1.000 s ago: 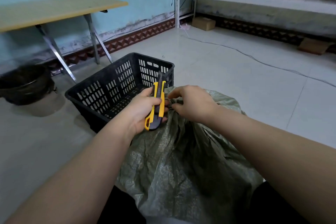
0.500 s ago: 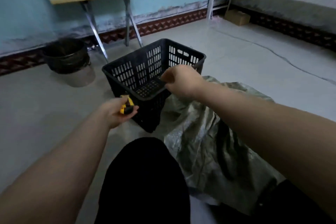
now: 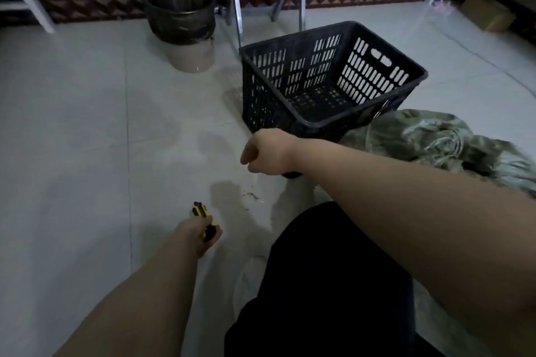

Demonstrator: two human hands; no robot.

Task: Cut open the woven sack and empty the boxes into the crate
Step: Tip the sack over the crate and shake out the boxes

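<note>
Low over the tiled floor, the left hand (image 3: 197, 233) grips the yellow-and-black utility knife (image 3: 200, 210), carried away from the green woven sack (image 3: 435, 139) it was at a second ago; the cutting looks done. The right hand (image 3: 266, 151) has left the sack too and hangs curled near the black slotted plastic crate (image 3: 319, 124); whether it pinches a thread I cannot tell. The sack lies behind that forearm, just beside the crate, well apart from the knife.

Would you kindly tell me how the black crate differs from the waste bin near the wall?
The crate is rectangular with slotted walls; the waste bin is round with a solid wall. The crate is black all over, whereas the waste bin is pale, with a black liner folded over its rim. The crate sits right beside the woven sack; the waste bin is farther back, by the table legs. Both are open-topped and on the tiled floor.
</note>
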